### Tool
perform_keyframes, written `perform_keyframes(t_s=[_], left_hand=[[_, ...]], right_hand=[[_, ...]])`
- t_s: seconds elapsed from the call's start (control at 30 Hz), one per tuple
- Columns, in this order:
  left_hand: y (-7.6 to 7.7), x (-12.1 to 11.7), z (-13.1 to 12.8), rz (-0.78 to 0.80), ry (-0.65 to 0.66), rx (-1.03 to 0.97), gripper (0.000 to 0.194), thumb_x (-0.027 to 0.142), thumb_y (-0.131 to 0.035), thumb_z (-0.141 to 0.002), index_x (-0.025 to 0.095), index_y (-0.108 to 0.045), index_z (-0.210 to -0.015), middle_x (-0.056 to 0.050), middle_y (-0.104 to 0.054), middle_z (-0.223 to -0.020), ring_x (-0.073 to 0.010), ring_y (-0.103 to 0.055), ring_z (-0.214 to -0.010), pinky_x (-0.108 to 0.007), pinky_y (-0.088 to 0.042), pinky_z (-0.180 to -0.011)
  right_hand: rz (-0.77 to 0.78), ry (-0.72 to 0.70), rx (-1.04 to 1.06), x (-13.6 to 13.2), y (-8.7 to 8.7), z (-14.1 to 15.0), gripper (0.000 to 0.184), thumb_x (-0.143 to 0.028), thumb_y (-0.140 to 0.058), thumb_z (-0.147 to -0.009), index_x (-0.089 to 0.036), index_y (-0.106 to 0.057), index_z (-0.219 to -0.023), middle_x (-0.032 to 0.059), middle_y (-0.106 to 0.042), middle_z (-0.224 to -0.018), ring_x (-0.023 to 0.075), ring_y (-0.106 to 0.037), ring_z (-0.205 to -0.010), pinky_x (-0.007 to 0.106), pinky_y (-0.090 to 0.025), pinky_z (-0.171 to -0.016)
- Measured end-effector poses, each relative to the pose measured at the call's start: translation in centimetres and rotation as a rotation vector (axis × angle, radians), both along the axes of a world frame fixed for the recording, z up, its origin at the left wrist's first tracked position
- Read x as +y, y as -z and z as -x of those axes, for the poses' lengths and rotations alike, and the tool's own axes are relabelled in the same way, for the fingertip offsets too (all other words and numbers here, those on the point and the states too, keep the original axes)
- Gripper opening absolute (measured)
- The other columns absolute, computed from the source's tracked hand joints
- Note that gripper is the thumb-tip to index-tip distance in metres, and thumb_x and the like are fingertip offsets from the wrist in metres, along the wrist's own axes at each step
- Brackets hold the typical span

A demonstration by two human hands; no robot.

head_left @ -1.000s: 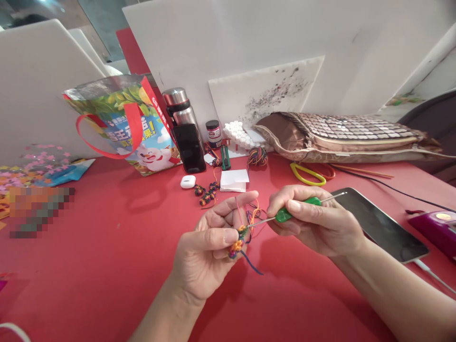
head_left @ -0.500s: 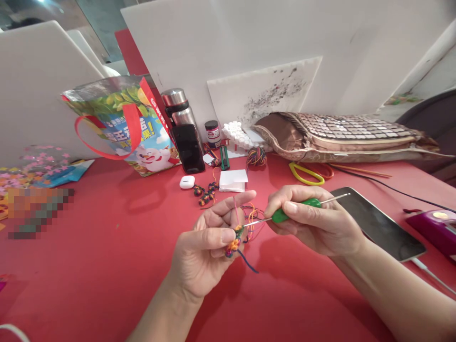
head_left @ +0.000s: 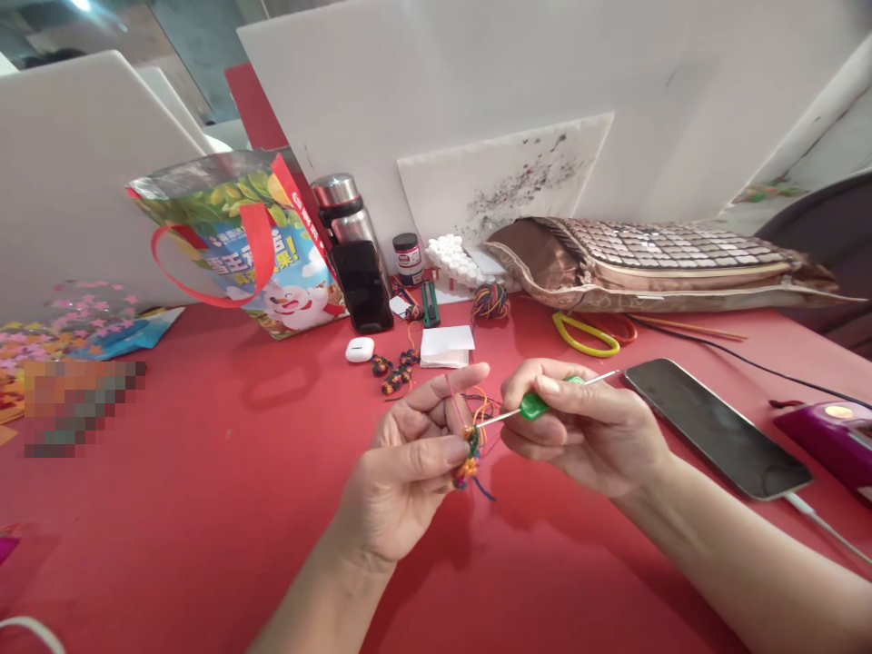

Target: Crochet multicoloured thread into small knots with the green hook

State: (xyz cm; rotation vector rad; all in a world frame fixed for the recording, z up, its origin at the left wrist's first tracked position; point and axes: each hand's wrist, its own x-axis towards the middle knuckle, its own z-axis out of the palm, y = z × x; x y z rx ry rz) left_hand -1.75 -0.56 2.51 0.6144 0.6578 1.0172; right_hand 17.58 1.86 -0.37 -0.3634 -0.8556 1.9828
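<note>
My left hand (head_left: 409, 463) pinches a small multicoloured crochet piece (head_left: 467, 468) between thumb and fingers, its index finger raised with yarn (head_left: 455, 397) running over it. A dark blue yarn tail hangs below the piece. In my right hand (head_left: 586, 418) is a crochet hook with a green grip (head_left: 535, 405); the fingers are closed around that grip. The hook's thin metal shaft reaches left to the top of the crochet piece, where its tip is hidden in the stitches. Loose orange and dark strands hang behind, between the two hands.
Behind my hands lie a knotted crochet strip (head_left: 401, 371), folded white paper (head_left: 446, 346), a white earbud case (head_left: 360, 350) and a yarn ball (head_left: 491, 302). A charging phone (head_left: 718, 427) is right of my right hand. A bag (head_left: 272, 263), upright phone and flask stand farther back.
My right hand has shifted slightly left and turned, so the hook's grip is more covered by the fingers. The crochet piece has tilted and moved slightly right in my left hand.
</note>
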Motion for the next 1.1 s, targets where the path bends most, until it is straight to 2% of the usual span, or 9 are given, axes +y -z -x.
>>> perform_keyframes(t_s=[0.1, 0.2, 0.3, 0.4, 0.63, 0.8, 0.9, 1.0, 1.1], left_hand=[[0.2, -0.2, -0.5, -0.11, -0.158, 0.093, 0.042, 0.017, -0.095, -0.067, 0.023, -0.086, -0.108, 0.003, -0.058, -0.067, -0.0063, -0.057, -0.058, -0.014, -0.049, -0.056], [0.7, -0.3, -0.9, -0.213, -0.279, 0.176, 0.037, 0.018, -0.095, -0.072, 0.026, -0.086, -0.108, 0.003, -0.061, -0.07, -0.0052, -0.057, -0.059, -0.012, -0.049, -0.054], [1.3, -0.4, -1.0, -0.269, -0.303, 0.226, 0.036, 0.022, -0.093, -0.078, 0.032, -0.085, -0.111, 0.005, -0.06, -0.07, -0.0022, -0.049, -0.052, -0.009, -0.041, -0.045], [1.6, -0.4, -1.0, -0.297, -0.316, 0.255, 0.036, 0.024, -0.091, -0.081, 0.034, -0.084, -0.114, 0.005, -0.06, -0.072, -0.0023, -0.05, -0.054, -0.008, -0.041, -0.046], [1.8, 0.1, -0.9, -0.322, -0.391, 0.313, 0.034, 0.027, -0.094, -0.076, 0.031, -0.086, -0.109, 0.001, -0.072, -0.085, -0.003, -0.056, -0.059, -0.008, -0.043, -0.046], [2.0, 0.4, -0.8, -0.273, -0.432, 0.331, 0.039, 0.025, -0.099, -0.068, 0.03, -0.086, -0.106, 0.002, -0.073, -0.079, -0.0081, -0.069, -0.073, -0.016, -0.061, -0.073], [2.1, 0.5, -0.5, -0.266, -0.448, 0.316, 0.044, 0.024, -0.1, -0.066, 0.029, -0.086, -0.107, 0.004, -0.071, -0.073, -0.0079, -0.068, -0.068, -0.016, -0.061, -0.071], [2.1, 0.3, -0.5, -0.337, -0.472, 0.333, 0.045, 0.023, -0.1, -0.066, 0.03, -0.086, -0.109, 0.004, -0.07, -0.074, -0.0081, -0.069, -0.067, -0.017, -0.061, -0.069], [1.9, -0.1, -0.8, -0.365, -0.412, 0.306, 0.043, 0.022, -0.097, -0.071, 0.032, -0.086, -0.111, 0.005, -0.071, -0.074, -0.0061, -0.067, -0.063, -0.014, -0.059, -0.064]], right_hand=[[0.076, 0.02, 0.083, -0.4, 0.0, 1.0, 0.016, -0.028, -0.078, -0.09, -0.014, -0.085, -0.089, -0.0053, -0.046, -0.056, 0.0025, -0.017, -0.046, 0.022, -0.025, -0.049], [0.131, 0.063, 0.124, -0.9, 0.0, 2.0, 0.016, -0.027, -0.077, -0.091, -0.013, -0.085, -0.091, -0.0048, -0.048, -0.059, 0.0031, -0.019, -0.048, 0.02, -0.028, -0.049], [0.164, 0.073, 0.149, -1.3, -0.1, 2.6, 0.016, -0.026, -0.078, -0.091, -0.012, -0.085, -0.092, -0.0048, -0.049, -0.062, 0.0028, -0.021, -0.049, 0.019, -0.031, -0.049], [0.189, 0.089, 0.17, -1.4, -0.1, 2.8, 0.015, -0.026, -0.08, -0.091, -0.012, -0.085, -0.09, -0.0038, -0.051, -0.064, 0.0023, -0.023, -0.05, 0.017, -0.033, -0.05], [0.197, 0.101, 0.133, -1.3, 0.4, 2.8, 0.019, -0.029, -0.081, -0.091, -0.011, -0.084, -0.098, -0.0034, -0.056, -0.065, 0.0017, -0.03, -0.05, 0.016, -0.038, -0.051], [0.126, 0.153, 0.017, -1.3, 0.4, 2.9, 0.018, -0.032, -0.082, -0.091, -0.014, -0.084, -0.094, -0.0004, -0.063, -0.064, 0.0046, -0.04, -0.051, 0.02, -0.042, -0.053], [0.052, 0.177, -0.022, -1.5, 0.5, 2.8, 0.019, -0.036, -0.083, -0.091, -0.018, -0.085, -0.096, 0.0007, -0.067, -0.064, 0.0059, -0.046, -0.052, 0.021, -0.043, -0.054], [-0.12, 0.211, -0.119, -1.8, 0.6, 2.4, 0.022, -0.039, -0.083, -0.092, -0.02, -0.087, -0.103, 0.0028, -0.07, -0.067, 0.0091, -0.056, -0.057, 0.022, -0.043, -0.054], [-0.225, 0.257, -0.162, -2.0, 0.6, 2.2, 0.022, -0.04, -0.082, -0.094, -0.023, -0.087, -0.105, 0.0033, -0.07, -0.069, 0.011, -0.06, -0.062, 0.022, -0.042, -0.054]])
